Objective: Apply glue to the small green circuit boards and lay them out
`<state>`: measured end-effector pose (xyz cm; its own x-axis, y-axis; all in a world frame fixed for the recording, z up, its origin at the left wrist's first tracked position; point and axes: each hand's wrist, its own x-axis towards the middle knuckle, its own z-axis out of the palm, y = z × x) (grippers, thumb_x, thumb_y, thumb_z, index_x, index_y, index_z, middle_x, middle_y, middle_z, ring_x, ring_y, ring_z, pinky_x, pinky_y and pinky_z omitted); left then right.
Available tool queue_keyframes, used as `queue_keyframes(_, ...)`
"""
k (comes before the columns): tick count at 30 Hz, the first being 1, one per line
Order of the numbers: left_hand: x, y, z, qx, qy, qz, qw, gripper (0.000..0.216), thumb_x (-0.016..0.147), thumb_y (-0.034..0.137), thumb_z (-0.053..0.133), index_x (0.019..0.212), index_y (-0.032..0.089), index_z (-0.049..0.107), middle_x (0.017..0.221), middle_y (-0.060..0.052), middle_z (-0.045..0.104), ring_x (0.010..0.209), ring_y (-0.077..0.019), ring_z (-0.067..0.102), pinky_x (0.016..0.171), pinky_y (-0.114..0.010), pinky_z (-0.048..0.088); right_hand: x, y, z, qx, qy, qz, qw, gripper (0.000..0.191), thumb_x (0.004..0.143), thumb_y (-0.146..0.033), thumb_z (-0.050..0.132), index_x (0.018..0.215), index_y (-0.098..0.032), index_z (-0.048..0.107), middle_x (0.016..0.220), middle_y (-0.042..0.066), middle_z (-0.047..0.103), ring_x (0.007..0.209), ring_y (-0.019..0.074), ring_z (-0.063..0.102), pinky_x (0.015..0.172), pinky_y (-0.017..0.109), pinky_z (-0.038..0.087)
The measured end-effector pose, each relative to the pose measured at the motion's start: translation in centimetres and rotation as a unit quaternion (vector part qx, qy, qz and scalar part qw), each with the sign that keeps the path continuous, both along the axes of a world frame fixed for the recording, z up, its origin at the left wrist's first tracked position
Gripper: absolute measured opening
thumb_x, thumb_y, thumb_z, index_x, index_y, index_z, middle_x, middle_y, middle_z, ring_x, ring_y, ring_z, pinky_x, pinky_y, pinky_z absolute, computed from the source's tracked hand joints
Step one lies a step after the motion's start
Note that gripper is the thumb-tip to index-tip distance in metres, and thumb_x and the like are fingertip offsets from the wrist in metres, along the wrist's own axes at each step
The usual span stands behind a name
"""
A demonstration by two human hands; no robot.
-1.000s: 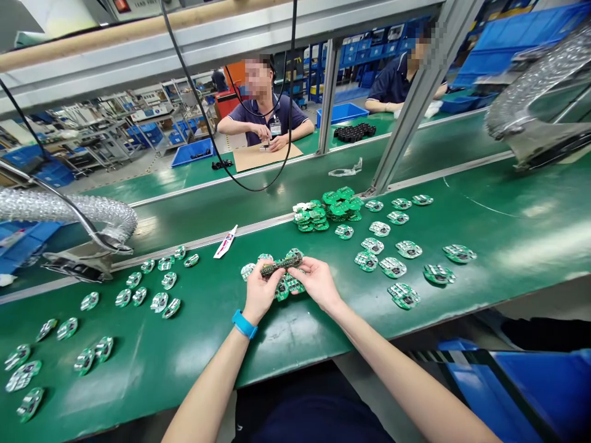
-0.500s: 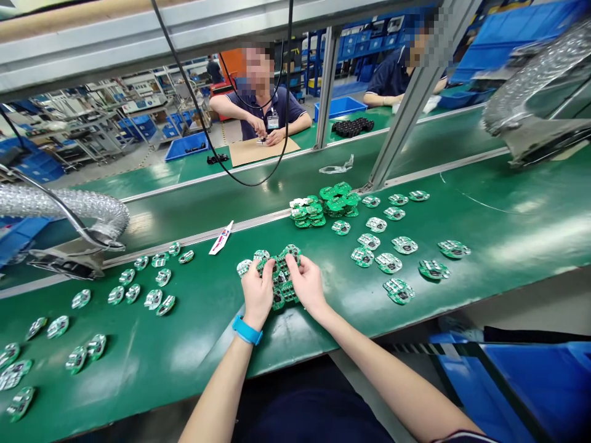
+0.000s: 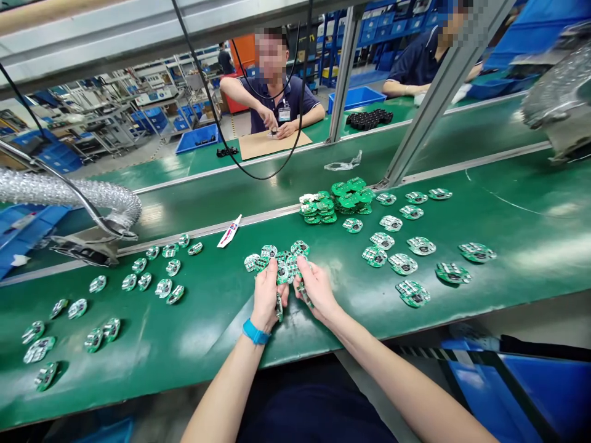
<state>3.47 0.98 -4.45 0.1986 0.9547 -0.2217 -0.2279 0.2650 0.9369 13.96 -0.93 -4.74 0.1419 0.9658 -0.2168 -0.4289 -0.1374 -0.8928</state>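
Green circuit boards [image 3: 282,269] bunched between left hand [image 3: 266,296] and right hand [image 3: 318,290]

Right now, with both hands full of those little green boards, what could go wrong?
The left hand and right hand hold a loose bunch of green circuit boards, so some might slip: one board hangs below the hands. A dropped board could knock the laid-out boards on the green bench out of place. Bare fingers pressing on the boards might also mark or damage their components.
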Motion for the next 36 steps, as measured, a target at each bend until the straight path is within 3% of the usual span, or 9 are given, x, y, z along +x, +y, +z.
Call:
queue_keyframes(3, -0.6, 0.2, -0.2, -0.015, 0.006, -0.005, 1.0, 0.074, 0.086, 0.091, 0.045, 0.055, 0.025, 0.033, 0.039, 0.006, 0.029, 0.031, -0.0077, 0.03, 0.037, -0.025, 0.02, 0.1, -0.1, -0.1, -0.012, 0.02, 0.044, 0.999, 0.064, 0.083, -0.087, 0.057, 0.07, -0.025, 0.047, 0.046, -0.006, 0.047, 0.032, 0.0074, 0.028, 0.035, 0.024, 0.02)
queue_keyframes(5, -1.2, 0.8, -0.4, 0.063, 0.136, 0.048, 0.988, 0.068, 0.092, 0.086, 0.04, 0.061, 0.025, 0.039, 0.044, 0.006, 0.035, 0.035, -0.0102, 0.036, 0.04, -0.026, 0.026, 0.6, 0.3, -0.5, 0.005, -0.096, 0.003, 0.995, 0.063, 0.091, -0.084, 0.047, 0.068, -0.026, 0.046, 0.049, -0.004, 0.049, 0.037, 0.01, 0.037, 0.039, 0.025, 0.028)
queue_keyframes(9, -2.1, 2.8, -1.0, 0.225, 0.41, 0.131, 0.874, 0.055, 0.102, 0.067, 0.041, 0.067, 0.025, 0.043, 0.055, 0.003, 0.045, 0.052, -0.0146, 0.048, 0.057, -0.028, 0.036, 1.5, 2.1, -1.7, 0.043, -0.43, -0.052, 0.9, 0.063, 0.104, -0.071, 0.029, 0.061, -0.026, 0.041, 0.054, 0.0, 0.051, 0.051, 0.0151, 0.05, 0.053, 0.028, 0.038)
queue_keyframes(14, -1.5, 4.2, -2.0, 0.261, 0.516, 0.123, 0.807, 0.037, 0.099, 0.044, 0.059, 0.069, 0.022, 0.053, 0.075, -0.005, 0.057, 0.068, -0.0185, 0.054, 0.066, -0.03, 0.035, 0.9, 3.4, -2.4, 0.035, -0.545, -0.032, 0.837, 0.049, 0.103, -0.047, 0.051, 0.06, -0.023, 0.05, 0.058, 0.003, 0.059, 0.055, 0.0177, 0.053, 0.058, 0.03, 0.033)
queue_keyframes(18, -1.3, 4.1, -2.1, 0.266, 0.581, 0.127, 0.758, 0.028, 0.1, 0.044, 0.059, 0.09, 0.018, 0.064, 0.103, -0.012, 0.062, 0.085, -0.0239, 0.061, 0.067, -0.031, 0.039, 0.4, 3.0, -2.1, 0.038, -0.612, -0.032, 0.789, 0.028, 0.101, -0.038, 0.057, 0.086, -0.018, 0.069, 0.095, 0.014, 0.074, 0.076, 0.0232, 0.066, 0.066, 0.031, 0.04)
queue_keyframes(23, -2.2, 3.3, -1.4, 0.314, 0.684, 0.121, 0.647, 0.045, 0.103, 0.05, 0.052, 0.124, 0.013, 0.065, 0.121, -0.019, 0.062, 0.115, -0.0342, 0.06, 0.091, -0.043, 0.053, 1.1, 2.6, -1.8, 0.108, -0.727, -0.056, 0.675, 0.038, 0.104, -0.037, 0.055, 0.127, -0.011, 0.069, 0.132, 0.023, 0.068, 0.122, 0.0358, 0.062, 0.1, 0.045, 0.05)
queue_keyframes(28, -3.3, 1.8, -2.3, 0.342, 0.672, 0.01, 0.657, 0.057, 0.106, 0.051, 0.044, 0.158, 0.029, 0.047, 0.167, -0.017, 0.037, 0.159, -0.0467, 0.023, 0.123, -0.075, 0.022, 1.9, 2.8, -3.3, 0.125, -0.707, 0.001, 0.696, 0.059, 0.108, -0.039, 0.045, 0.16, -0.01, 0.045, 0.172, 0.021, 0.031, 0.161, 0.0403, 0.024, 0.128, 0.061, 0.023)
queue_keyframes(31, -3.3, 2.7, -3.3, 0.318, 0.665, -0.05, 0.674, 0.058, 0.107, 0.047, 0.038, 0.163, 0.031, 0.038, 0.175, -0.014, 0.023, 0.162, -0.0476, 0.015, 0.125, -0.077, 0.02, 1.9, 4.2, -4.2, 0.107, -0.688, 0.066, 0.714, 0.061, 0.109, -0.039, 0.039, 0.162, -0.009, 0.042, 0.173, 0.022, 0.029, 0.162, 0.0389, 0.023, 0.13, 0.058, 0.023)
queue_keyframes(36, -3.2, 7.9, -3.6, 0.339, 0.659, -0.058, 0.669, 0.057, 0.107, 0.043, 0.039, 0.161, 0.027, 0.043, 0.174, -0.016, 0.026, 0.162, -0.0474, 0.014, 0.126, -0.073, 0.021, 1.7, 9.1, -4.1, 0.112, -0.673, 0.082, 0.727, 0.061, 0.109, -0.035, 0.04, 0.161, -0.004, 0.043, 0.171, 0.025, 0.031, 0.162, 0.0398, 0.023, 0.131, 0.058, 0.019)
